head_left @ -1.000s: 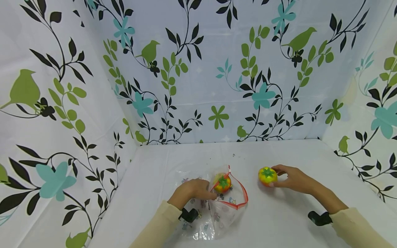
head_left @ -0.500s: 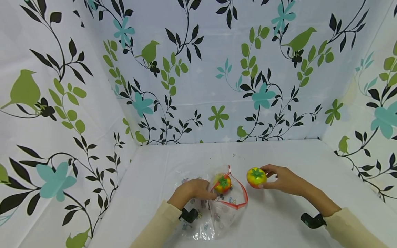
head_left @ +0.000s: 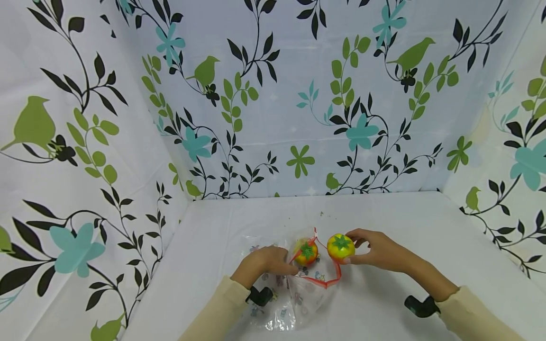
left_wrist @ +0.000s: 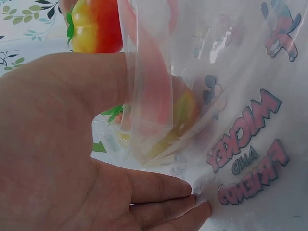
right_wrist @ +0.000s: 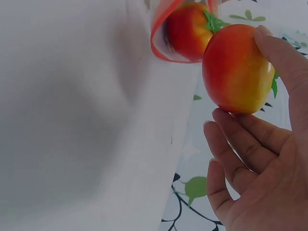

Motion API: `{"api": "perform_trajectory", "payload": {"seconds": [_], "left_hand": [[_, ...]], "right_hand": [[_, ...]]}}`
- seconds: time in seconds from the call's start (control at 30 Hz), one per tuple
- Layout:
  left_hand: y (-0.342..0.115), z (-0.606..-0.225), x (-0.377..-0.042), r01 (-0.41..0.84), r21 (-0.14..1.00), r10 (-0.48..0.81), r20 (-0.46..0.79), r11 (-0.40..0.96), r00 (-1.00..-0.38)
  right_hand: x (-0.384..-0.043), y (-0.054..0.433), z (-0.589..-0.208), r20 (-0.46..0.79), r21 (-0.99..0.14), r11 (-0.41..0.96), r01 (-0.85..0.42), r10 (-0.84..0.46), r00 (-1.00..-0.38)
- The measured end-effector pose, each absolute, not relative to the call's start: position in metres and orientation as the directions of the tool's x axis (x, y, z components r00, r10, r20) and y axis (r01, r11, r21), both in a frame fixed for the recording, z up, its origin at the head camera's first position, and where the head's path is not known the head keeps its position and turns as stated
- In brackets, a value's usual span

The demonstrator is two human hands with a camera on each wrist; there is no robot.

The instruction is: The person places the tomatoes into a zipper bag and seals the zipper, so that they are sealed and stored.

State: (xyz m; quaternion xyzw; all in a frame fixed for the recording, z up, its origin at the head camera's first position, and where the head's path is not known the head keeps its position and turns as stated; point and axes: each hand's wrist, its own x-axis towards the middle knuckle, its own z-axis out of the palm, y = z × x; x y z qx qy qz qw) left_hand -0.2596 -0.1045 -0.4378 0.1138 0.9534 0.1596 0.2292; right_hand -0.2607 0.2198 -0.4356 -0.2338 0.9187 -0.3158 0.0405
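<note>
My left hand (head_left: 273, 260) holds a clear plastic bag (left_wrist: 250, 62) at its mouth, with the thumb inside the red-edged rim and the fingers along the outside. The bag lies on its side, mouth to the right, with printed cartoon figures. Inside it sits a toy bell pepper (head_left: 307, 253), yellow and red with a green leafy top. Between thumb and fingertips, my right hand (head_left: 379, 248) pinches a second toy bell pepper (right_wrist: 238, 70) of the same colours. In the head view this pepper overlaps the red rim (head_left: 326, 284) at the mouth's right side.
A white-covered table (head_left: 384, 303) stretches out under both hands. Patterned cloth (head_left: 273, 94) with leaves, birds and flowers hangs behind it and on both sides. A black wrist device (head_left: 420, 307) sits on the right wrist, another (head_left: 260, 296) on the left.
My right hand has carried its toy bell pepper leftward, from well right of the bag to the bag's mouth. My left hand, the bag and the pepper inside have stayed in place.
</note>
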Motion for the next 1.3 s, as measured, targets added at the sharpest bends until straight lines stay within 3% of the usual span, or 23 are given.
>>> {"api": "perform_trajectory", "payload": {"seconds": [1.3], "left_hand": [[-0.106,-0.438,-0.26,0.139,0.363,0.291,-0.408,0.922,-0.866]], "right_hand": [[-0.257,0.171,-0.456,-0.069,-0.66,0.591,-0.464,-0.663,-0.746]]}}
